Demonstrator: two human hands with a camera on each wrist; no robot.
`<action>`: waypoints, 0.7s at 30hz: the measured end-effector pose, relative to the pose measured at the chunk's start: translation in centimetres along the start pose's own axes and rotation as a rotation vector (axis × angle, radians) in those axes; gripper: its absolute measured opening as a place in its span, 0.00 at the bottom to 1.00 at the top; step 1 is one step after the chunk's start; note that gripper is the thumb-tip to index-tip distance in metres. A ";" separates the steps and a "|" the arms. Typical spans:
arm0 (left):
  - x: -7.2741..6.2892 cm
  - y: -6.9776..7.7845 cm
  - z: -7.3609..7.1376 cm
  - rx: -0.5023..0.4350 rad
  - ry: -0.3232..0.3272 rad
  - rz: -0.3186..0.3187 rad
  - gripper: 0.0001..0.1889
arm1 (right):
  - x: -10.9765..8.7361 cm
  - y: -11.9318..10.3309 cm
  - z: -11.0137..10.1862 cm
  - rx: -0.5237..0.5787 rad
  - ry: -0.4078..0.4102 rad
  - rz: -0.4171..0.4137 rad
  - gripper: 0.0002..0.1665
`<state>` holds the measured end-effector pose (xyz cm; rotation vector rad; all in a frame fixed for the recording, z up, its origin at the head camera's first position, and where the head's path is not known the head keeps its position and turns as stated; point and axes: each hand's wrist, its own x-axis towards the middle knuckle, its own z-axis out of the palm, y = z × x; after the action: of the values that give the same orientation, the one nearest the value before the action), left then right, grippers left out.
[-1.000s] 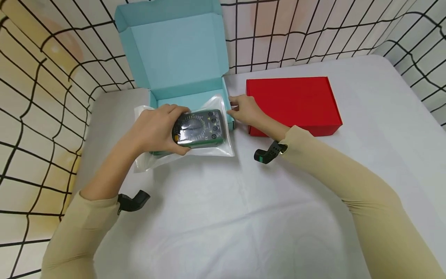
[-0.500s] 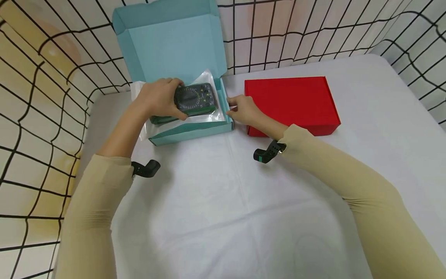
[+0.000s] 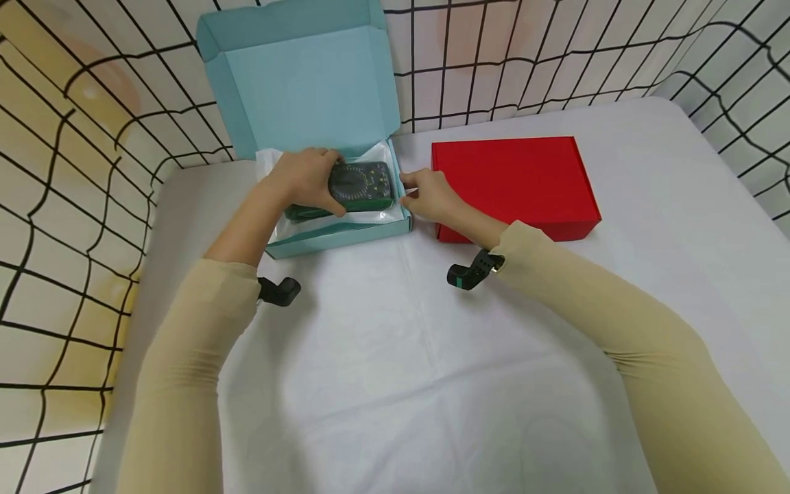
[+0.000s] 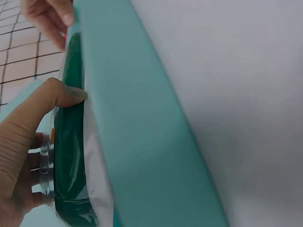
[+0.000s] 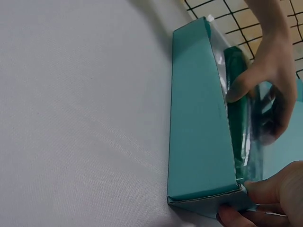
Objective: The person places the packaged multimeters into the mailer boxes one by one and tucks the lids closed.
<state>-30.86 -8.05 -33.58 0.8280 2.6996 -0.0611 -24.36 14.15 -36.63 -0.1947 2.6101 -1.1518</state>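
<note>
A dark multimeter [image 3: 364,184] with a green edge, sealed in a clear plastic bag [image 3: 385,155], lies in the open light-blue cardboard box [image 3: 338,238]. My left hand [image 3: 308,180] grips it across its width, thumb on the near green side [image 4: 71,156] and fingers on the far side. At the box's right end, my right hand [image 3: 432,193] pinches the wall between thumb and fingers, as the right wrist view also shows, with the thumb [image 5: 265,189] at the top edge. Part of the meter's left half is hidden under the left hand.
Just right of the blue box sits a closed red box [image 3: 518,182]. The blue box's lid [image 3: 308,89] stands raised at the back. Black wire mesh [image 3: 524,68] borders the white-covered table [image 3: 432,377] behind and at the left.
My left hand has carried the bagged multimeter from in front of the blue box back and down into it, then slightly right. The right hand has stayed at the box's right wall.
</note>
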 end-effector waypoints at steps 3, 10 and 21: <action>0.5 -0.1 0.7 -0.021 -0.001 0.014 0.50 | 0.0 0.1 0.0 -0.005 0.003 -0.009 0.34; 0.7 -0.5 2.4 -0.122 -0.003 0.029 0.48 | 0.1 0.1 0.3 0.000 0.001 -0.011 0.34; 1.1 -1.5 3.5 -0.244 -0.047 0.027 0.48 | 0.2 0.2 0.1 -0.014 0.013 -0.005 0.34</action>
<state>-31.58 -9.17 -37.35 0.7776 2.5842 0.2469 -24.56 14.14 -36.93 -0.1966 2.6316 -1.1400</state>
